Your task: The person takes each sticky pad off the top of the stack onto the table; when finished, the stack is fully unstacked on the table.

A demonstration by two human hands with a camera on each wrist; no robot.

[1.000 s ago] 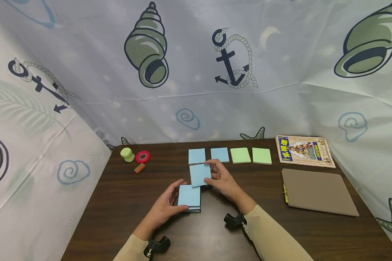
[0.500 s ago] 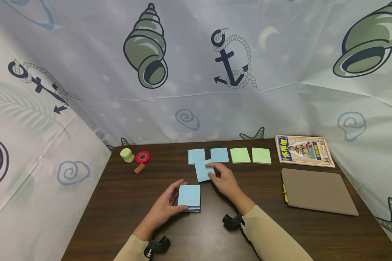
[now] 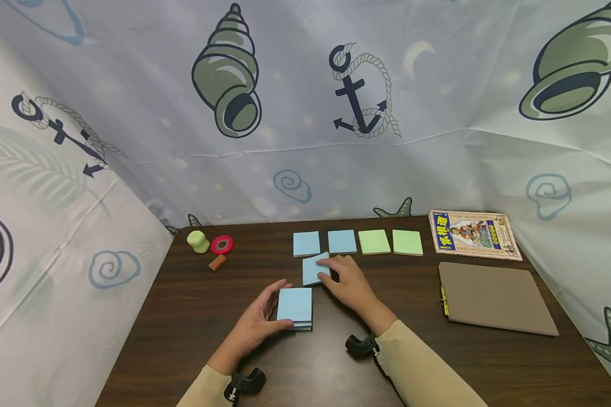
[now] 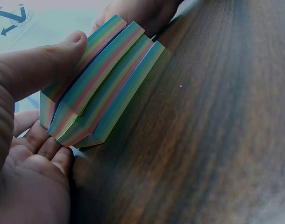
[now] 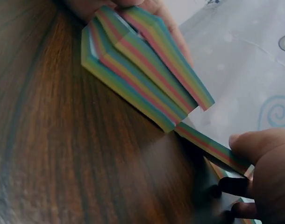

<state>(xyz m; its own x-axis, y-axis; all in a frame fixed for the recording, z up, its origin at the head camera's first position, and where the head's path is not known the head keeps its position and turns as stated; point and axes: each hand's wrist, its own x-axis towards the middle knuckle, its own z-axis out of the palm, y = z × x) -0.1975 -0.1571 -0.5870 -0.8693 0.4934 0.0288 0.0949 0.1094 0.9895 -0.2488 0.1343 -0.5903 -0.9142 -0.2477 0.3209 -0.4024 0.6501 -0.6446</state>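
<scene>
My left hand (image 3: 257,321) grips the side of a stack of light-blue sticky note pads (image 3: 294,305) at the table's middle. In the left wrist view the thumb lies along one side of the stack (image 4: 103,86), whose edges are rainbow-striped, with curled fingers below. Just beyond the stack, my right hand (image 3: 350,284) pinches a single blue sticky note pad (image 3: 312,271) by its right side, the pad turned a little askew. The right wrist view shows this pad's striped edge (image 5: 212,147) beneath the thumb. Behind it lie two blue pads (image 3: 306,243) in a row with two green pads (image 3: 374,242).
At the back left are a light-green round container (image 3: 198,241), a red tape roll (image 3: 222,245) and a small orange-brown block (image 3: 217,263). On the right lie an illustrated booklet (image 3: 476,236) and a grey-brown folder (image 3: 496,298). A patterned curtain (image 3: 305,113) hangs behind the table.
My right hand has drawn its pad off the stack toward the back row, turning it askew, then brought it slightly back to the left. The left hand keeps its place on the stack.
</scene>
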